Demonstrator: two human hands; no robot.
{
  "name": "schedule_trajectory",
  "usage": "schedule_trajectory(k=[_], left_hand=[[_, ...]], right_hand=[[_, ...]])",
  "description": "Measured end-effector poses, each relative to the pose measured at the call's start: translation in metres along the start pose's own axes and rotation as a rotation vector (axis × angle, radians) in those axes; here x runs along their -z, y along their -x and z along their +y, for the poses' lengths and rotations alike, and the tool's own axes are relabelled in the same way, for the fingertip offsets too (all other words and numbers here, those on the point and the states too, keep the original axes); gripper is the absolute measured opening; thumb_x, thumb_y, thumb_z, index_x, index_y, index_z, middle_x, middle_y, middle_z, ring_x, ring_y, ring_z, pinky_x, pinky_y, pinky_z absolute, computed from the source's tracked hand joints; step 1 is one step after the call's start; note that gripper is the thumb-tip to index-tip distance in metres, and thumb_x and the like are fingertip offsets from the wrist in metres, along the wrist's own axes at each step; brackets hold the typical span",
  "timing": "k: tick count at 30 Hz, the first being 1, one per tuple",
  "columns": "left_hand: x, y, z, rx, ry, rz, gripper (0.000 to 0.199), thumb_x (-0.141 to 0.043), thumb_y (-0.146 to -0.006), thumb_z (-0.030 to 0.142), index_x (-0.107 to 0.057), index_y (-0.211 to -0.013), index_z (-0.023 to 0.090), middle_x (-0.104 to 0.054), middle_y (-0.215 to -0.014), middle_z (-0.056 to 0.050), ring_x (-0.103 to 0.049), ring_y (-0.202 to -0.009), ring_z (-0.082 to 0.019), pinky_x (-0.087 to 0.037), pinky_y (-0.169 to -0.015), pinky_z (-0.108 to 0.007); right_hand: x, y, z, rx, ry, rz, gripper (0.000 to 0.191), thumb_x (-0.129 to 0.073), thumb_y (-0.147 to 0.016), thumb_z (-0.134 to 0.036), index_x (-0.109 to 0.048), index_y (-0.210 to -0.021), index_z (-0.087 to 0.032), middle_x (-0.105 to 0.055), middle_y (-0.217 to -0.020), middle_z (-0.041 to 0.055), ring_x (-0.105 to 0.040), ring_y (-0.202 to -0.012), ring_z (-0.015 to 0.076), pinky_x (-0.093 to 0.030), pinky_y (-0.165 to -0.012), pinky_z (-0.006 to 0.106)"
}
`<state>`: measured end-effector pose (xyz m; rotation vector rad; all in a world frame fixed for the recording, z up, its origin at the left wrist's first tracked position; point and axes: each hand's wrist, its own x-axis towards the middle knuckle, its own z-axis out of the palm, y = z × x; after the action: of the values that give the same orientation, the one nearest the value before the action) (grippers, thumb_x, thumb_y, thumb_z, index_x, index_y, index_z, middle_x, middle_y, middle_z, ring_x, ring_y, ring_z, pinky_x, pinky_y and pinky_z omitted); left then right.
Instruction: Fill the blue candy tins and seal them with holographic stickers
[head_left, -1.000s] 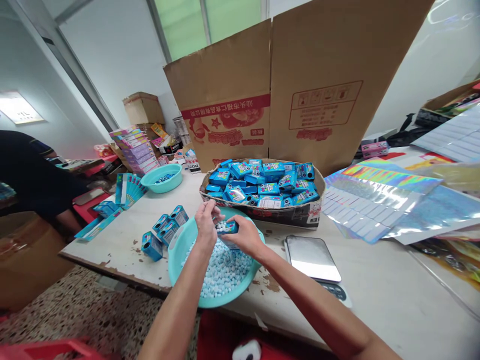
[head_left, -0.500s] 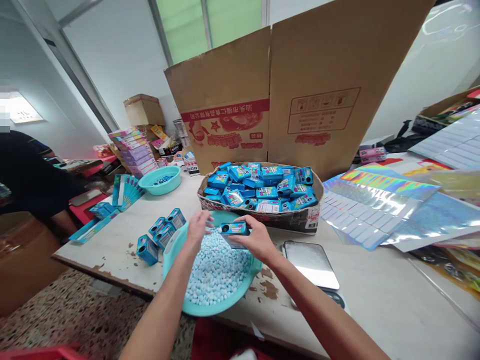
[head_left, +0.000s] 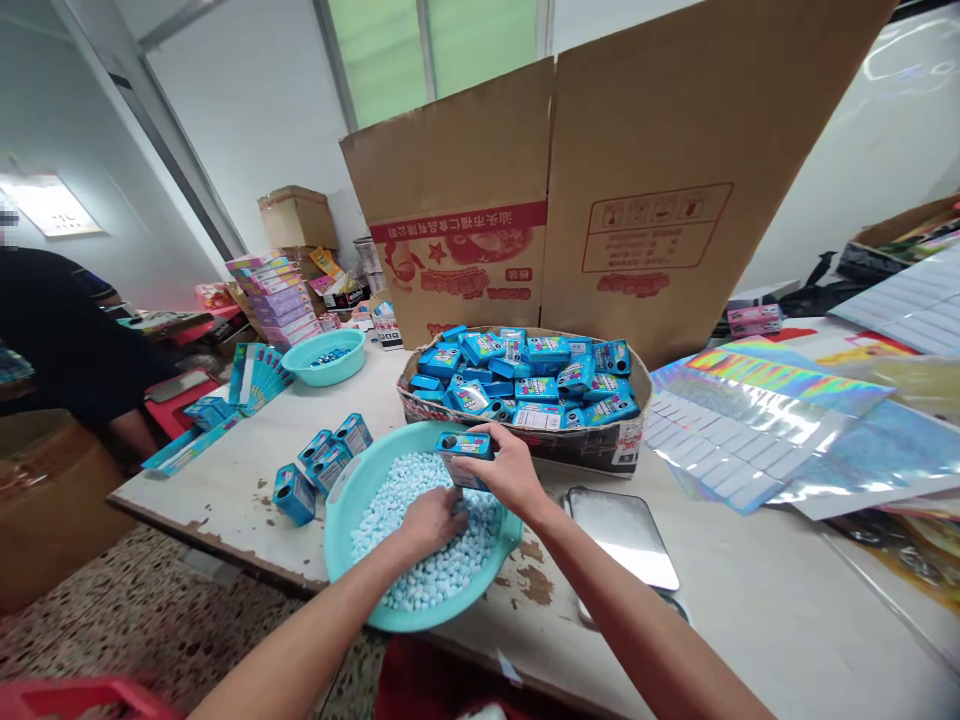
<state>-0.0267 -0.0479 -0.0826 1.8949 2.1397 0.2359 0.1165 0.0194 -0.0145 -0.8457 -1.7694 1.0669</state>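
My right hand [head_left: 510, 465] holds a small blue box [head_left: 466, 450] above the far rim of a turquoise basin [head_left: 346, 550]. Pale blue candies [head_left: 397, 490] fill much of the basin. My left hand [head_left: 436, 518] is down among them, fingers curled and their tips partly buried, so what they grip is hidden. Several blue boxes [head_left: 330, 465] stand on the table left of the basin. Behind it, an oval carton [head_left: 525, 440] is heaped with more blue boxes.
A scale [head_left: 622, 535] lies right of the basin, with shiny sheets [head_left: 757, 430] beyond. A smaller turquoise bowl [head_left: 330, 372] sits back left. A tall cardboard panel [head_left: 465, 180] rises behind the carton. A person [head_left: 67, 320] is at far left.
My left hand has moved down and right from above the basin into the candies. My right hand still holds the blue box, now tilted slightly differently. The view has shifted slightly.
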Motion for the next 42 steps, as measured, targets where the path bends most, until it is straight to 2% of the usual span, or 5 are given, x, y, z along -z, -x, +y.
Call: schedule_trajectory(k=[3,8,14,19,42], left_hand=[[0.009,0.005,-0.02,0.056,0.177,0.095,0.015,-0.052,-0.074,0.029,-0.062,-0.076,0.018,-0.064,-0.075,-0.007,-0.061,-0.076,-0.023,-0.04,-0.066,-0.029],[0.046,0.007,-0.021,0.3,1.108,0.337,0.022,-0.059,-0.07,0.039,-0.052,-0.07,0.018,-0.05,-0.057,0.003,-0.042,-0.042,-0.008,-0.029,-0.039,-0.019],[0.085,-0.007,0.001,0.245,1.769,0.635,0.027,-0.067,-0.06,0.031,-0.051,-0.077,0.017,-0.06,-0.068,-0.001,-0.061,-0.057,-0.014,-0.045,-0.046,-0.022],[0.085,-0.013,0.011,0.23,1.817,0.78,0.028,-0.069,-0.061,0.031,-0.05,-0.077,0.017,-0.059,-0.061,0.003,-0.063,-0.056,-0.015,-0.052,-0.057,-0.028],[0.081,-0.027,0.023,0.123,1.703,0.749,0.032,-0.066,-0.068,0.045,-0.053,-0.076,0.017,-0.053,-0.059,0.005,-0.054,-0.054,-0.009,-0.049,-0.058,-0.025]], right_hand=[[0.002,0.004,0.004,-0.015,0.002,0.0,0.041,-0.074,-0.06,-0.04,-0.063,-0.094,-0.019,-0.067,-0.086,0.0014,-0.061,-0.077,0.0183,-0.047,-0.073,0.03],[-0.004,0.008,0.01,0.0,0.083,-0.027,0.037,-0.075,-0.061,-0.036,-0.063,-0.092,-0.02,-0.067,-0.087,0.0011,-0.061,-0.079,0.0184,-0.046,-0.073,0.029],[-0.034,0.014,0.0,0.103,0.301,-0.128,0.033,-0.075,-0.061,-0.032,-0.064,-0.09,-0.022,-0.066,-0.088,0.0022,-0.061,-0.081,0.0198,-0.044,-0.072,0.029],[-0.043,0.015,-0.007,0.091,0.326,-0.119,0.034,-0.076,-0.061,-0.036,-0.065,-0.091,-0.022,-0.066,-0.089,0.0024,-0.061,-0.081,0.02,-0.043,-0.071,0.028],[-0.035,0.005,0.013,0.054,0.212,-0.11,0.036,-0.077,-0.059,-0.037,-0.067,-0.09,-0.023,-0.067,-0.086,0.0007,-0.061,-0.079,0.019,-0.044,-0.071,0.029]])
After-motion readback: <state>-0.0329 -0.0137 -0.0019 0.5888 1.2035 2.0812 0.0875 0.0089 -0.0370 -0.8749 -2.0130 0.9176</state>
